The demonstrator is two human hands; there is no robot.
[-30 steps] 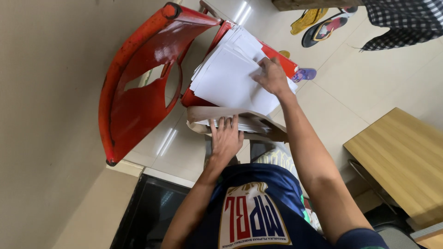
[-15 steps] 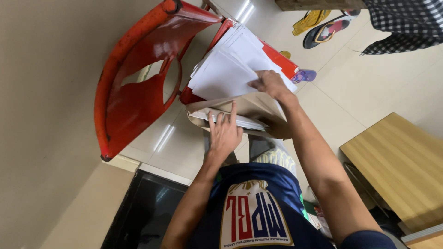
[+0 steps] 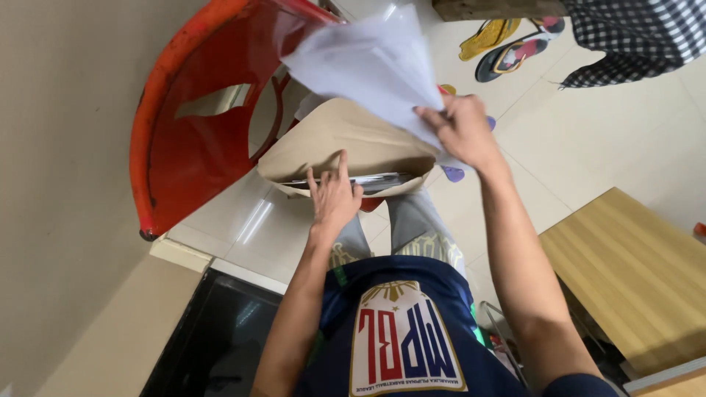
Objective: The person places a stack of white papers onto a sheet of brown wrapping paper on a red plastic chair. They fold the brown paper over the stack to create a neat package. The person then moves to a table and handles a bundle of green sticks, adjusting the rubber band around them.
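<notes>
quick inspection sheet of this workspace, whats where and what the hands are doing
surface: pale tiled floor; red plastic chair under the work
job's things: brown envelope held open, papers inside; white paper sheets lifted above it
clutter: sandals on the floor
grippers: left hand on the envelope's mouth; right hand grips the white sheets
cables: nothing seen
surroundings: wooden table, dark screen, checked cloth
</notes>
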